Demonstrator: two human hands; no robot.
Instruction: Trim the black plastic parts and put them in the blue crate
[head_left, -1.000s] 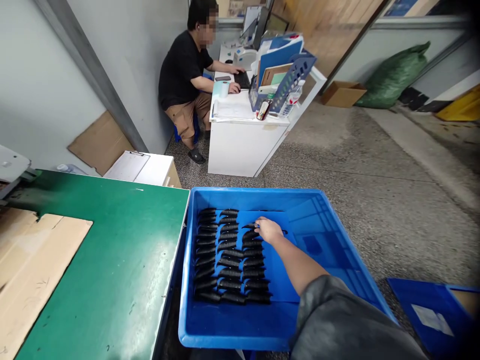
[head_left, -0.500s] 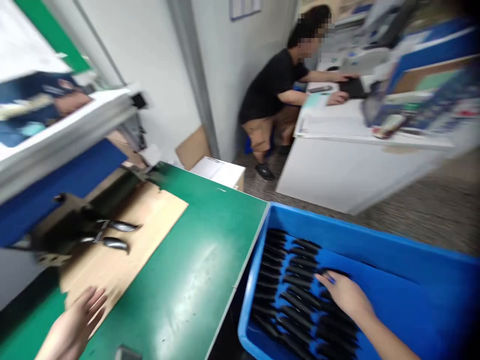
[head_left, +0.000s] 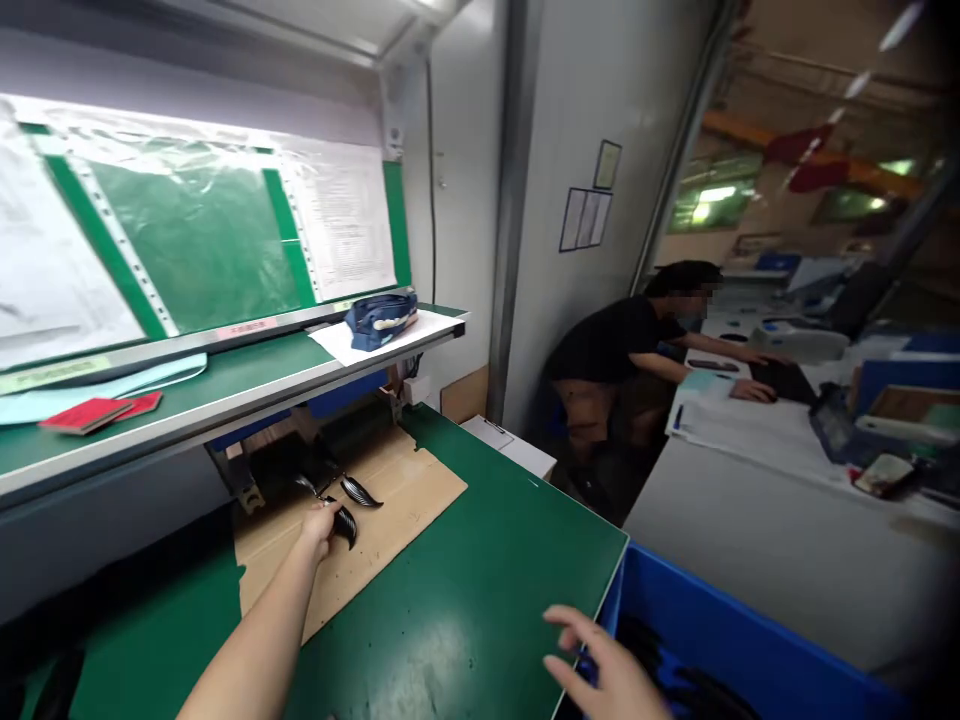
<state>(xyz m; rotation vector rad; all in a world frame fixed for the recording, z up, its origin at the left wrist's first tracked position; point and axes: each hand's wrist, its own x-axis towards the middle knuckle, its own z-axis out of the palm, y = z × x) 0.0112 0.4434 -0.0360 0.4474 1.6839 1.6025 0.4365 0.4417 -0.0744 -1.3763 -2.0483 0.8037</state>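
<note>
My left hand (head_left: 321, 525) is closed at the near one of two black, curved, ribbed handles (head_left: 346, 528) with silvery parts, over a cardboard sheet. Just beyond it lies the other black ribbed handle (head_left: 361, 492). What these handles belong to is hidden in the dark space under the shelf. My right hand (head_left: 600, 665), fingers apart and holding nothing, hovers at the table's right edge, by a blue bin (head_left: 720, 600). Several long black pieces (head_left: 705, 690) lie inside that bin, partly cut off by the frame.
The cardboard sheet (head_left: 405, 505) rests on the green table (head_left: 480, 580). Above it runs a shelf (head_left: 292, 375) with a dark blue pouch (head_left: 381, 318) and red pads (head_left: 97, 412). A person in black (head_left: 600, 345) works at a white desk (head_left: 720, 510) on the right.
My left hand has moved forward from the cardboard's near edge and closed at the near black handle. My right hand has come up and left out of the bin. The view has turned left and upward.
</note>
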